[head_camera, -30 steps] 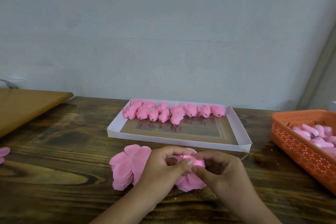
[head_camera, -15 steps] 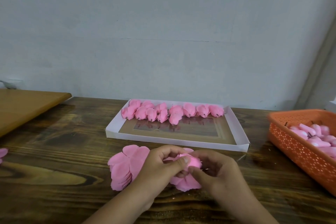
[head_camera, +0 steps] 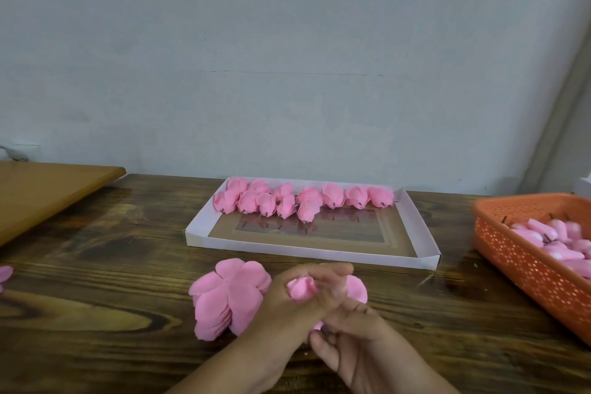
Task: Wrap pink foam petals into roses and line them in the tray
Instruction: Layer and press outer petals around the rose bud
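My left hand (head_camera: 297, 301) wraps around a half-rolled pink foam rose (head_camera: 300, 288) just in front of the tray, its fingers blurred. My right hand (head_camera: 355, 345) sits below and nearer me, palm up, fingers curled at the underside of the rose. A stack of flat pink petal sheets (head_camera: 224, 297) lies on the table to the left of my hands. Another flat petal (head_camera: 356, 288) shows behind the hands. The white shallow tray (head_camera: 307, 251) holds several finished roses (head_camera: 307, 200) in a row along its far edge.
An orange perforated basket (head_camera: 524, 262) with pink bud cores stands at the right. A lighter wooden board (head_camera: 48, 192) lies at the left rear. A stray pink petal (head_camera: 4, 275) peeks in at the left edge. A grey wall rises behind the table.
My left hand has swept rightward over the rose and closed around it. My right hand has dropped lower and turned palm up beneath it.
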The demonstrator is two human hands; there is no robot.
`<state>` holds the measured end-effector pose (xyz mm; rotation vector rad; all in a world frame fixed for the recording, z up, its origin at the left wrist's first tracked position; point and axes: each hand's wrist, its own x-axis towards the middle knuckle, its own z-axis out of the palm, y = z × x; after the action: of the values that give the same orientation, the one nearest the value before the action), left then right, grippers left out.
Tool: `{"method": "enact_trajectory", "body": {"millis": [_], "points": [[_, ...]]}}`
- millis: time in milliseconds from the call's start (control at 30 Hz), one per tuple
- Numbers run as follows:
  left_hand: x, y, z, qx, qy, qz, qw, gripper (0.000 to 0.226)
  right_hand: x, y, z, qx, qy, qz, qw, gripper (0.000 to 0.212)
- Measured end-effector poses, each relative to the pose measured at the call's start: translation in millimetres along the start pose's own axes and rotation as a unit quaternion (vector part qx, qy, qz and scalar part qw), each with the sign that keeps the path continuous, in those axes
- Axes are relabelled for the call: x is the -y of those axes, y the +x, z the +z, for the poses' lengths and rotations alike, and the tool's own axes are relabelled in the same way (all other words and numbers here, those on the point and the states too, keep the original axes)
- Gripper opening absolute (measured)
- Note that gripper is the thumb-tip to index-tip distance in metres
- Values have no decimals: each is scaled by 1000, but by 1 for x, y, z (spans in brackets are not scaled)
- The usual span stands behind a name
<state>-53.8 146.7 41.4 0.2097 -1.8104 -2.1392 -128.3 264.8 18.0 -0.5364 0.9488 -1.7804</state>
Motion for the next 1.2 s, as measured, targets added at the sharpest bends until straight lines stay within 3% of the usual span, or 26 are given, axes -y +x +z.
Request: {"method": "enact_trajectory", "body": {"millis": [100, 200, 300, 367, 467, 567, 633, 767, 833, 867, 933, 1000, 1100, 1200], "points": [[-5, -1, 1, -10, -18, -24, 1000, 41, 4, -3, 5, -17, -48, -14, 999, 45], [-5, 1, 3, -53, -15, -37, 998, 47, 3, -6, 13, -66, -207, -84, 972, 37], [-4, 2, 3, -65, -28, -41, 997, 44, -3, -10, 18, -161, -453, -193, 855, 38], [-3, 2, 3, -66, -35, -46, 996, 41, -3, -13, 21, -193, -527, -245, 791, 48], [-2, 1, 7, -69, -50, -58, 995, 42, -4, -13, 23, -207, -575, -271, 744, 66], [0, 0, 10, -69, -68, -60, 993, 50, -10, -13, 25, -226, -593, -304, 711, 61], [0, 0, 10, -59, -67, -56, 994, 52, -12, -13, 24, -230, -568, -305, 729, 55], [-4, -1, 6, -32, -39, -63, 997, 70, 0, -17, 24, -142, -428, -203, 869, 42], [-4, -1, 5, -19, -39, -71, 997, 77, 6, -17, 23, -110, -356, -166, 913, 26], [-5, -1, 5, -15, -41, -70, 997, 67, 7, -16, 23, -99, -323, -146, 930, 16], [-7, -1, 5, -3, -47, -67, 997, 40, 9, -15, 20, -77, -260, -105, 957, 18], [-7, -2, 3, 12, -48, -72, 996, 34, 7, -12, 17, -56, -177, -63, 981, 26], [-3, -1, 2, 17, -60, -61, 996, 45, 6, -9, 14, -44, -77, -7, 996, 34], [1, 1, 4, -35, -59, 6, 998, 79, 13, -6, 9, -46, -37, 2, 998, 41]]}}
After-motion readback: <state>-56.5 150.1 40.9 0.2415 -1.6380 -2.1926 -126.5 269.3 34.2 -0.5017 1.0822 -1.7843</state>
